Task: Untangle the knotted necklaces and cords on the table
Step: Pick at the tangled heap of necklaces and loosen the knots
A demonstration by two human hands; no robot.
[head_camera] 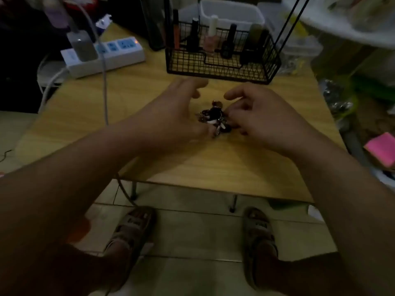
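head view, dim and blurred: the tangle of dark beads and cords (213,118) lies on the wooden table (235,165), between both hands. the left hand (171,112) is spread, fingers stretched forward, its lower edge touching the tangle. the right hand (263,116) has its fingers curled in against the tangle's right side; i cannot tell whether they pinch it. a wire basket (222,63) stands just beyond, a power strip (106,56) far left.

Dim room, wooden table (213,167), tiled floor (192,231)
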